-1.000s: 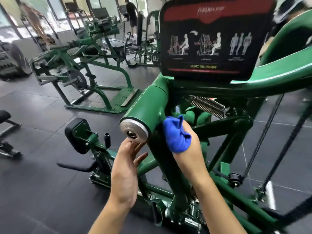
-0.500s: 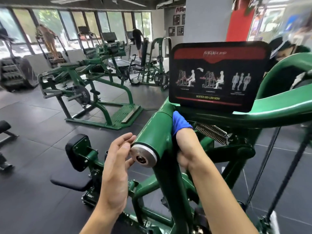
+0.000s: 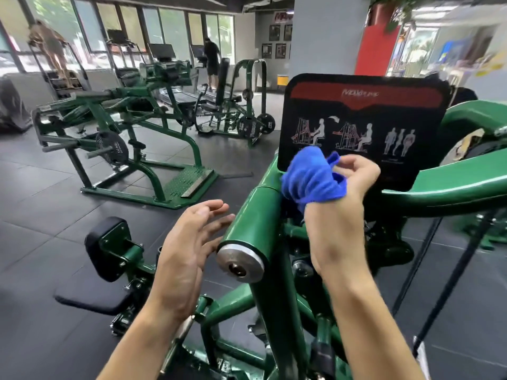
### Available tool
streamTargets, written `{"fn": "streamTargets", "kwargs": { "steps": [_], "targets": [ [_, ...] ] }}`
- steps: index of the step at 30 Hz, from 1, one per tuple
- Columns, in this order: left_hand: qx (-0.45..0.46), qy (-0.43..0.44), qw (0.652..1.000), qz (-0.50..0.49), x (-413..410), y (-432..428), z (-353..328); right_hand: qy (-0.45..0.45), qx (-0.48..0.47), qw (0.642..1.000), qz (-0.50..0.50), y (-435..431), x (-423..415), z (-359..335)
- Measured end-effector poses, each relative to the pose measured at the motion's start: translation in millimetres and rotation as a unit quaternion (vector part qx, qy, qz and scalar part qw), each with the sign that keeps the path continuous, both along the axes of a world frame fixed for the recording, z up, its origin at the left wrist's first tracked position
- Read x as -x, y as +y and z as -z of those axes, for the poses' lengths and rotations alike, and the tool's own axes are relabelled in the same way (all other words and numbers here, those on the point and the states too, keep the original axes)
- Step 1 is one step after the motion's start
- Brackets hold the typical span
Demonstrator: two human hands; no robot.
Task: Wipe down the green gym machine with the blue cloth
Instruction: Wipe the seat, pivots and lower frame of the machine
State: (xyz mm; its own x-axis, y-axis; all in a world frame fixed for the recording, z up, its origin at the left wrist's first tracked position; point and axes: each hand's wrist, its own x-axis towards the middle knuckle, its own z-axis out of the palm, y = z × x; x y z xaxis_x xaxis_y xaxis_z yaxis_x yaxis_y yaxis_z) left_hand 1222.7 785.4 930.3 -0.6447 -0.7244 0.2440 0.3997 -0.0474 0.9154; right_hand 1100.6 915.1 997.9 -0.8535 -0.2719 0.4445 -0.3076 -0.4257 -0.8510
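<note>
The green gym machine (image 3: 255,218) fills the lower right, its thick tube ending in a silver cap (image 3: 240,263) near me. A black instruction placard (image 3: 384,111) stands on top of the frame. My right hand (image 3: 345,193) grips the blue cloth (image 3: 311,175), bunched against the top of the tube at the placard's lower left corner. My left hand (image 3: 189,248) is beside the tube's left side, fingers relaxed and spread, fingertips close to the tube just above the cap, holding nothing.
A black seat pad (image 3: 105,248) and a flat black pad (image 3: 93,297) sit low on the left of the machine. Other green machines (image 3: 131,149) stand on the dark tiled floor behind. Two people are by the windows at the back. A black cable (image 3: 419,259) runs down on the right.
My right hand has carried the cloth up from the underside of the tube onto its top by the placard. My left hand has shifted slightly up beside the tube. My view has tilted upward.
</note>
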Motion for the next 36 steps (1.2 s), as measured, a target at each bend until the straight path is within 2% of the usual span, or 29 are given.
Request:
{"fn": "streamTargets", "kwargs": {
  "steps": [2,4,6,8,10,12,15,17,21,24,29,32,33,36],
  "targets": [
    [0.006,0.010,1.000,0.007,2.3,-4.7,-3.0,0.161,-0.073,0.984,-0.010,-14.7,-7.0,3.1],
    [0.010,0.014,1.000,0.016,4.4,-10.6,-4.9,0.298,-0.176,0.937,-0.042,-23.9,-6.5,15.2],
    [0.006,0.023,1.000,0.017,4.3,-15.8,-6.0,0.374,-0.253,0.890,-0.067,-18.9,7.9,18.0],
    [0.015,0.027,0.999,0.022,4.8,-22.4,-8.0,0.385,-0.381,0.840,-0.024,-10.4,22.4,12.4],
    [0.041,0.025,0.998,0.027,6.9,-27.6,-12.0,0.340,-0.449,0.826,-0.029,-3.5,25.6,6.3],
    [0.059,0.026,0.997,0.032,9.2,-30.1,-17.1,0.328,-0.454,0.825,-0.077,-5.1,15.2,2.6],
    [0.075,0.032,0.996,0.043,12.3,-31.6,-21.3,0.406,-0.452,0.789,-0.086,-18.4,4.8,-4.1],
    [0.086,0.037,0.994,0.049,12.5,-30.2,-22.1,0.410,-0.430,0.797,-0.113,-27.4,12.0,-8.1],
    [0.083,0.086,0.992,0.029,10.4,-24.4,-21.1,0.286,-0.347,0.891,-0.062,-22.3,27.0,13.2],
    [0.123,0.080,0.989,0.026,8.9,-21.7,-17.2,0.235,-0.303,0.923,-0.021,-10.5,27.0,49.1],
    [0.121,-0.001,0.992,0.034,4.8,-19.5,4.4,0.054,-0.202,0.974,-0.089,3.1,3.4,82.8],
    [0.079,-0.047,0.994,0.059,5.3,-15.9,9.8,-0.039,-0.186,0.969,-0.158,1.1,21.1,91.2],
    [0.061,-0.059,0.994,0.064,6.9,-13.5,10.6,-0.095,-0.161,0.963,-0.193,-1.3,25.5,90.1],
    [0.029,-0.111,0.992,0.060,17.0,-9.9,12.5,-0.251,-0.049,0.912,-0.321,-9.2,31.7,81.5]
  ]
}}
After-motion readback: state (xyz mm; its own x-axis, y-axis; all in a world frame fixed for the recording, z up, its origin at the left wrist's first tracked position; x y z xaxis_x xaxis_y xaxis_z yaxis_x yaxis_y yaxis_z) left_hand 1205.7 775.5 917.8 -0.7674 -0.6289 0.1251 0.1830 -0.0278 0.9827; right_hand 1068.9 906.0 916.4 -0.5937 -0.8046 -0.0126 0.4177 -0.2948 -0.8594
